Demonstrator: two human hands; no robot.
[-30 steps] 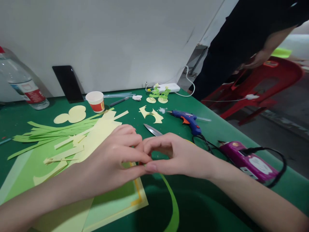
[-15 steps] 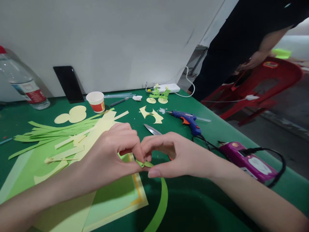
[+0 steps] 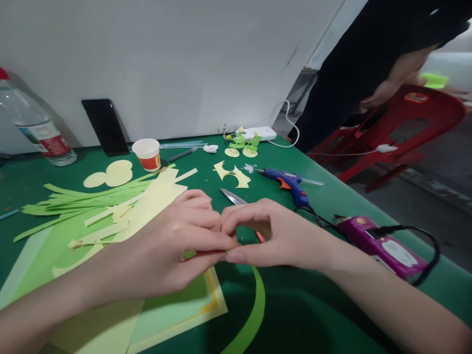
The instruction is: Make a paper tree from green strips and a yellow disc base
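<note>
My left hand (image 3: 173,246) and my right hand (image 3: 273,236) meet fingertip to fingertip over the green table (image 3: 332,196). Both pinch one end of a long green paper strip (image 3: 250,314), which curves down toward me from under the fingers. The pinched end itself is hidden by my thumbs. Under my left hand lie yellow and green paper sheets (image 3: 177,305). Scissors (image 3: 234,196) lie just behind my right hand, blade tip showing.
Cut green and yellow strips (image 3: 92,201) spread at the left, with yellow circles (image 3: 110,174), a paper cup (image 3: 147,153), a water bottle (image 3: 37,128) and a black phone (image 3: 105,127). A blue glue gun (image 3: 289,184), a purple power bank (image 3: 383,246) and small paper figures (image 3: 243,145) lie right. Another person stands by red chairs (image 3: 405,123).
My fingers opened to show the folded strip end half a second ago, then closed over it again. The hanging strip swung left and back a little toward the right.
</note>
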